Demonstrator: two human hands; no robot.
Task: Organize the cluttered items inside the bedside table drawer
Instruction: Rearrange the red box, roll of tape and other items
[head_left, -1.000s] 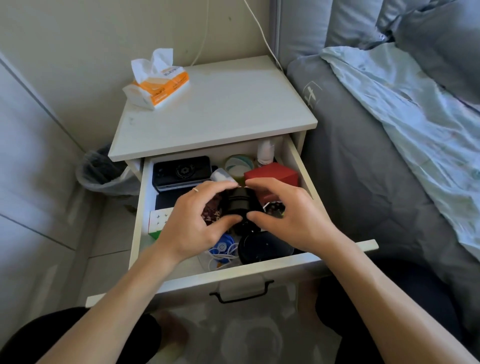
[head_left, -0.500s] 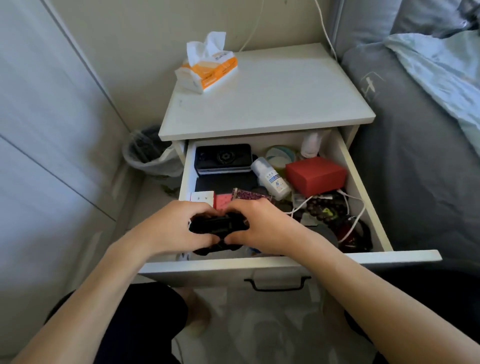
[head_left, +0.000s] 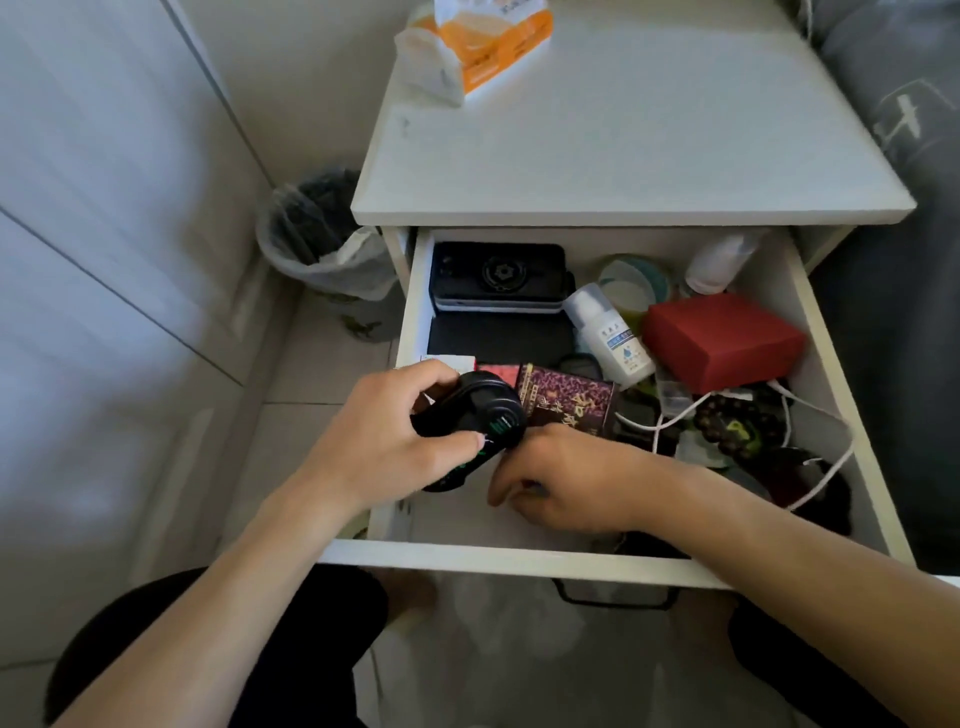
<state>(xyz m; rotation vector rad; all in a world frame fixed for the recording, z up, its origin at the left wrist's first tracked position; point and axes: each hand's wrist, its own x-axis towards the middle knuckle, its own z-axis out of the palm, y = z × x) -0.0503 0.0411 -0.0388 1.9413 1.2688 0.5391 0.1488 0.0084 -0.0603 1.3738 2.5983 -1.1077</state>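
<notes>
The drawer (head_left: 519, 558) of the bedside table (head_left: 623, 156) is pulled out, with its white front rail nearest the camera and a black handle (head_left: 615, 600) below that rail.

Left hand (head_left: 379, 447): positioned over the front left part of the drawer. Its fingers and thumb are curled round a black round device (head_left: 475, 415), which is held tilted above the drawer floor.

Right hand (head_left: 566, 478): positioned just beside the left hand, low in the front of the drawer, knuckles up. Its fingers are curled downward, close to the lower end of the black device. Whether they pinch anything cannot be told, as the fingertips are hidden.

Behind the hands, a dark red patterned packet (head_left: 569, 402) lies flat. To its right, a white cord (head_left: 810, 467) loops over a string of dark beads (head_left: 737, 426). A red box (head_left: 722, 340) sits tilted in the right middle of the drawer, with a small white bottle (head_left: 608, 332) lying just beside it on the left.

At the back left, a black flat device (head_left: 498, 275) rests on a dark pad. At the back centre sits a roll of tape (head_left: 631, 283), and a second white bottle (head_left: 719, 262) stands in the back right corner.

On the table top, a tissue pack (head_left: 478, 47) lies at the far left. A lined waste bin (head_left: 317, 244) stands on the floor left of the table.
</notes>
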